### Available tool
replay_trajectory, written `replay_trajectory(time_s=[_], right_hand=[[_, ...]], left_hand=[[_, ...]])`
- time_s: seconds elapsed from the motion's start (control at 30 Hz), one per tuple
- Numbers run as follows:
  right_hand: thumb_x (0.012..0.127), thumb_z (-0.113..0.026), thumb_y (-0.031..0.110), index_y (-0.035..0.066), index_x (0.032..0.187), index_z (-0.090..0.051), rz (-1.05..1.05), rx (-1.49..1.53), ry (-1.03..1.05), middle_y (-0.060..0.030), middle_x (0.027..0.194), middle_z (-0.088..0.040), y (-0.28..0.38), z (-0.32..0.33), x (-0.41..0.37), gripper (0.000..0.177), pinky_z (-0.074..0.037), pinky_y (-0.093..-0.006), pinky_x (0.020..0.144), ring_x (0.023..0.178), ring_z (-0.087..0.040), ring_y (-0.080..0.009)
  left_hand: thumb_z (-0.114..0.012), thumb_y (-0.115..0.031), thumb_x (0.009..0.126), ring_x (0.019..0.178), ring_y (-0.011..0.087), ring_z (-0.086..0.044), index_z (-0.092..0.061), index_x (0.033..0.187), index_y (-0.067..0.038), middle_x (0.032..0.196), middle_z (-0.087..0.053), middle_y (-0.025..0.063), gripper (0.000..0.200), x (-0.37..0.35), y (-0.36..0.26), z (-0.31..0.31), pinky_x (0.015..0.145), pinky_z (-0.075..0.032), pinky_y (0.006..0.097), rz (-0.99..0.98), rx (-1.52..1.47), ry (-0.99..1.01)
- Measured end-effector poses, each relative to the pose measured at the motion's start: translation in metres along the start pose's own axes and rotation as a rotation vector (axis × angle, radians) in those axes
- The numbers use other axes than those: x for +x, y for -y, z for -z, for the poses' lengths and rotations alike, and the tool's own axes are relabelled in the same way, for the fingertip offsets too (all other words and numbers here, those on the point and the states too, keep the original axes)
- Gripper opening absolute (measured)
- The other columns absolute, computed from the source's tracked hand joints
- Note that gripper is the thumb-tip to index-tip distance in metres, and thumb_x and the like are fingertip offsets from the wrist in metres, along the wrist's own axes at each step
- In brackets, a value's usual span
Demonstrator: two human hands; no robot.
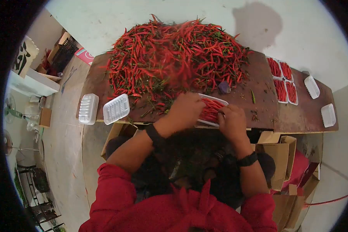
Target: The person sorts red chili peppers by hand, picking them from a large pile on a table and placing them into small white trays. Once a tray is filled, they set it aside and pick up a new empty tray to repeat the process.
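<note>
A white foam tray [225, 102] filled with red chili peppers [212, 110] lies at the table's front edge, between my hands. My left hand [185, 110] is over the tray's left end, its fingers curled down toward the peppers; whatever is in them is hidden. At the tray's right end is my right hand [234, 120], with thumb and fingers pinched together by the peppers. I cannot make out what this pinch holds. Just beyond my hands rises a large heap of red chilies [174, 54] with green stems.
A stack of white trays [88, 109] and a single tray [116, 108] stand at the left. Several filled trays [280, 91] sit at the right, beside more white trays [312, 87]. Open cardboard boxes [276, 154] stand below the table [259, 71].
</note>
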State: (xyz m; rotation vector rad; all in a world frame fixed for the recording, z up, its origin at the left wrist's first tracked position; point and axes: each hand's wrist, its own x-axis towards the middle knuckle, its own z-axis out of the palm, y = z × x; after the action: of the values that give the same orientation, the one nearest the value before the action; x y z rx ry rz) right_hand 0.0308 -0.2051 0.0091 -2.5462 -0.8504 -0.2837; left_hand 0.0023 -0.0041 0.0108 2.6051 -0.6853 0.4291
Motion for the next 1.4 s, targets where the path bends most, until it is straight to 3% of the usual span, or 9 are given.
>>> replay_trajectory(time_s=[0.17, 0.27, 0.47, 0.7, 0.8, 0.87, 1.03, 1.23, 1.4], right_hand=[[0.075, -0.06, 0.015, 0.005, 0.075, -0.061, -0.028, 0.039, -0.025, -0.0137, 0.08, -0.059, 0.005, 0.007, 0.0, 0.009, -0.043, -0.0456, 0.072, 0.081, -0.057, -0.0328], [0.076, -0.06, 0.016, 0.006, 0.075, -0.06, -0.052, 0.049, -0.066, -0.0133, 0.078, -0.059, 0.009, 0.006, -0.002, 0.01, -0.043, -0.0454, 0.071, 0.079, -0.057, -0.0327], [0.076, -0.061, 0.016, 0.007, 0.079, -0.061, -0.043, 0.091, -0.046, -0.0134, 0.081, -0.06, 0.011, 0.005, -0.001, 0.01, -0.043, -0.0448, 0.072, 0.08, -0.057, -0.033], [0.072, -0.066, 0.009, 0.006, 0.09, -0.063, 0.001, 0.123, -0.1, -0.0122, 0.083, -0.059, 0.019, 0.007, -0.007, 0.018, -0.046, -0.0412, 0.07, 0.079, -0.058, -0.0331], [0.071, -0.067, 0.007, 0.006, 0.095, -0.062, 0.066, 0.269, -0.111, -0.0127, 0.089, -0.059, 0.031, 0.003, -0.009, 0.024, -0.047, -0.0407, 0.072, 0.081, -0.058, -0.0337], [0.07, -0.067, 0.006, 0.006, 0.097, -0.062, 0.092, 0.352, -0.101, -0.0129, 0.091, -0.059, 0.039, 0.001, -0.011, 0.027, -0.047, -0.0405, 0.073, 0.083, -0.058, -0.0339], [0.07, -0.067, 0.005, 0.005, 0.093, -0.063, 0.213, 0.379, 0.149, -0.0127, 0.087, -0.06, 0.051, 0.003, -0.014, 0.024, -0.047, -0.0401, 0.072, 0.083, -0.058, -0.0332], [0.074, -0.064, 0.017, 0.006, 0.09, -0.065, 0.173, 0.37, 0.199, -0.0151, 0.082, -0.06, 0.05, -0.002, -0.021, 0.019, -0.046, -0.045, 0.071, 0.08, -0.059, -0.0343], [0.073, -0.065, 0.011, 0.005, 0.086, -0.066, 0.123, 0.342, 0.198, -0.014, 0.081, -0.06, 0.053, -0.005, -0.022, 0.015, -0.047, -0.0412, 0.068, 0.077, -0.06, -0.0332]], left_hand=[[-0.057, -0.021, 0.08, 0.077, 0.0302, -0.059, -0.061, 0.081, -0.009, 0.082, -0.057, 0.0108, 0.013, -0.011, 0.023, 0.036, 0.065, -0.048, 0.0428, 0.213, 0.314, 0.04], [-0.057, -0.022, 0.081, 0.075, 0.0326, -0.06, -0.061, 0.082, -0.008, 0.078, -0.059, 0.0132, 0.015, -0.028, 0.04, 0.04, 0.064, -0.048, 0.0448, 0.416, 0.28, 0.135], [-0.059, -0.019, 0.078, 0.076, 0.0381, -0.06, -0.061, 0.086, -0.004, 0.077, -0.061, 0.0181, 0.017, -0.037, 0.052, 0.036, 0.068, -0.048, 0.0476, 0.504, 0.209, 0.206], [-0.057, -0.01, 0.075, 0.082, 0.0366, -0.06, -0.06, 0.09, -0.003, 0.083, -0.061, 0.0178, 0.017, -0.038, 0.029, 0.067, 0.072, -0.048, 0.0453, 0.474, 0.069, 0.128], [-0.056, -0.006, 0.074, 0.084, 0.0348, -0.061, -0.059, 0.092, -0.003, 0.085, -0.062, 0.0164, 0.018, -0.044, 0.015, 0.062, 0.074, -0.048, 0.0424, 0.275, -0.174, 0.147], [-0.055, -0.003, 0.074, 0.086, 0.0332, -0.062, -0.058, 0.093, -0.003, 0.086, -0.062, 0.0146, 0.019, -0.041, 0.0, 0.06, 0.075, -0.048, 0.0403, 0.184, -0.366, 0.334], [-0.055, -0.002, 0.075, 0.084, 0.0327, -0.062, -0.057, 0.092, -0.004, 0.086, -0.062, 0.0139, 0.018, -0.041, -0.01, 0.057, 0.075, -0.048, 0.0393, 0.128, -0.436, 0.367], [-0.057, -0.003, 0.075, 0.084, 0.0325, -0.062, -0.057, 0.091, -0.004, 0.085, -0.062, 0.0139, 0.016, -0.039, -0.012, 0.058, 0.074, -0.048, 0.039, 0.173, -0.447, 0.344], [-0.056, -0.006, 0.075, 0.081, 0.0344, -0.062, -0.058, 0.092, -0.005, 0.083, -0.063, 0.015, 0.016, -0.039, -0.015, 0.048, 0.07, -0.049, 0.0417, 0.22, -0.37, 0.297]])
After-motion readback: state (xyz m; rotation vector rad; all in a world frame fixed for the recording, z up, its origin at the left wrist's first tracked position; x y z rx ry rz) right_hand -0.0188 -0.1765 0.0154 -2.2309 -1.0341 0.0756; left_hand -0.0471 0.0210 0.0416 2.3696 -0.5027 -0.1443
